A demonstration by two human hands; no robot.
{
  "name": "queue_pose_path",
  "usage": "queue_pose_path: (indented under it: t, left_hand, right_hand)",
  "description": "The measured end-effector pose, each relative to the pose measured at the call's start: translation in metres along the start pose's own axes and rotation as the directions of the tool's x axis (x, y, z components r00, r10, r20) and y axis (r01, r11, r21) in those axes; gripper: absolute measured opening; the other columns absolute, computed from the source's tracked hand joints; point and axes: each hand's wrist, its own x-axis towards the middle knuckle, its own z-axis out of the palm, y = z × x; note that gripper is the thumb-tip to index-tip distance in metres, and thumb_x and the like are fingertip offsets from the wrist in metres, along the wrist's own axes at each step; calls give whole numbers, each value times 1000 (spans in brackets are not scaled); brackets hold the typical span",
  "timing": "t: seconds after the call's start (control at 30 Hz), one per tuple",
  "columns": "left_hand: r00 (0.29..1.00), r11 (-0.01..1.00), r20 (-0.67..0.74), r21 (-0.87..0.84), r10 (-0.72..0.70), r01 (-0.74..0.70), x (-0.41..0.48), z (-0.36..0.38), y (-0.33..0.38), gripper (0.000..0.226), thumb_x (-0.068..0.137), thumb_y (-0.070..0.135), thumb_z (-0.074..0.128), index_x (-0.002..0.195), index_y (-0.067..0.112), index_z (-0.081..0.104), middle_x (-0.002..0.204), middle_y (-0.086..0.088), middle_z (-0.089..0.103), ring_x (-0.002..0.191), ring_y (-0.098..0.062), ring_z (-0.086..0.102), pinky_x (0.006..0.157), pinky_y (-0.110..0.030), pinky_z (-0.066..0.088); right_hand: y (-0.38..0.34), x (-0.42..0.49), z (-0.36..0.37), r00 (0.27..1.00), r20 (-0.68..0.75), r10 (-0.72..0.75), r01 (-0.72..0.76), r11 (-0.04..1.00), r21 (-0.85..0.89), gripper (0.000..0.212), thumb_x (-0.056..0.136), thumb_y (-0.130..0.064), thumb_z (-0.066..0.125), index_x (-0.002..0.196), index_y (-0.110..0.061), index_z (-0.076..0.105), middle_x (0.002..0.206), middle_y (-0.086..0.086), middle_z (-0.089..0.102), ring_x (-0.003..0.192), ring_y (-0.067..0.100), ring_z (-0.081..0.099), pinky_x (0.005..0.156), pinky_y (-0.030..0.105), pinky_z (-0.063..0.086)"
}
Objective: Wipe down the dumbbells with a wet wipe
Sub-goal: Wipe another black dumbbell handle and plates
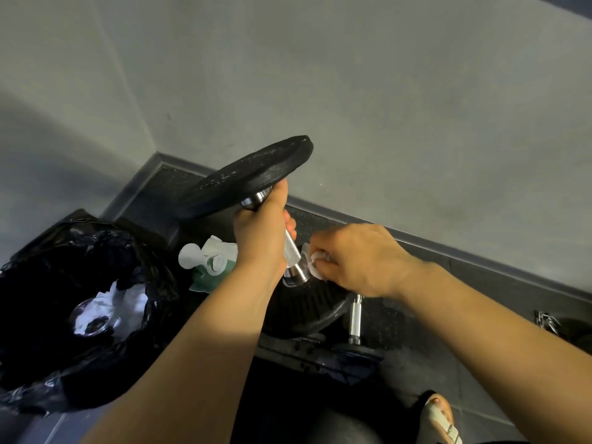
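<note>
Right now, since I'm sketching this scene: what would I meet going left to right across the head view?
From the left: bin bag → wipe pack → left hand gripping the dumbbell → wipe → right hand → sandal.

The dark floor (403, 334) carries a wipe pack (208, 261), a bag-lined bin (64, 283) and a small dumbbell (355, 318).

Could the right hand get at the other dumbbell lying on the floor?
Probably yes. The floor dumbbell lies just below the right hand, its handle bare, beside the held dumbbell. The fingers pinch a wipe, though, so they are not free.
</note>
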Motion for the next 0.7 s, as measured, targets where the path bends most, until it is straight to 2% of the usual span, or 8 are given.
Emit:
queue_pose_path:
  t: [0.2, 0.33, 0.43, 0.5, 0.53, 0.6, 0.67, 0.7]
  left_hand:
    - [993, 998, 98, -4, -63, 63, -1, 0, -2, 42, 86, 25, 69, 59, 19, 38, 48, 3, 26, 42, -10, 23, 43, -24, 21]
    - [981, 994, 161, -8, -109, 112, -3, 0, -3, 46, 87, 27, 68, 56, 20, 35, 45, 4, 27, 38, -9, 25, 39, -21, 23]
    - [966, 990, 220, -10, -138, 144, -3, 1, 0, 48, 88, 27, 64, 55, 20, 31, 44, 5, 27, 36, -8, 26, 39, -19, 23]
    - [959, 988, 241, -17, -146, 155, -2, 1, 1, 48, 89, 23, 62, 53, 20, 31, 42, 6, 29, 34, -8, 27, 38, -17, 25]
    - [961, 989, 239, -24, -137, 147, 0, 1, 2, 47, 89, 21, 61, 52, 20, 33, 42, 6, 31, 34, -7, 29, 37, -17, 27]
    - [974, 993, 202, -46, -100, 111, 4, 0, 3, 41, 88, 15, 62, 54, 19, 39, 44, 6, 36, 36, -7, 34, 39, -18, 32]
    - [991, 996, 124, -72, -52, 61, 9, -2, 2, 27, 86, 14, 64, 65, 17, 48, 51, 5, 43, 41, -7, 41, 44, -19, 39]
    - [997, 997, 73, -73, -31, 36, 11, -3, 2, 21, 85, 15, 66, 71, 16, 51, 55, 5, 46, 44, -7, 45, 47, -20, 42]
  right_hand:
    - [27, 38, 14, 993, 80, 83, -87, 995, 48, 28, 93, -35, 47, 66, -28, 39, 73, -6, 47, 81, 22, 50, 69, 32, 37]
    - [40, 50, 23, 976, 124, 181, -210, 935, 285, 16, 95, -33, 49, 81, -26, 52, 86, -1, 54, 88, 22, 54, 74, 32, 41]
    - [49, 50, 26, 906, 315, 284, -417, 734, 536, 35, 89, -46, 59, 95, -11, 65, 88, 5, 64, 80, 20, 61, 72, 29, 46]
    - [54, 44, 28, 817, 505, 279, -568, 545, 617, 58, 77, -57, 67, 105, -6, 68, 102, 14, 71, 91, 29, 68, 87, 37, 53]
    - [54, 41, 27, 800, 542, 258, -591, 494, 637, 55, 78, -54, 68, 106, -7, 68, 99, 16, 71, 89, 30, 68, 90, 38, 53]
    - [51, 35, 20, 803, 528, 276, -594, 440, 673, 40, 86, -39, 65, 104, -4, 68, 69, 13, 60, 56, 21, 55, 68, 26, 52]
    - [47, 25, 9, 807, 454, 379, -587, 427, 688, 32, 89, -31, 62, 101, -1, 65, 57, 9, 42, 37, 13, 37, 41, 14, 37]
    - [45, 21, 4, 798, 419, 434, -592, 431, 681, 28, 89, -30, 62, 93, -3, 63, 54, 8, 39, 32, 12, 34, 34, 13, 32]
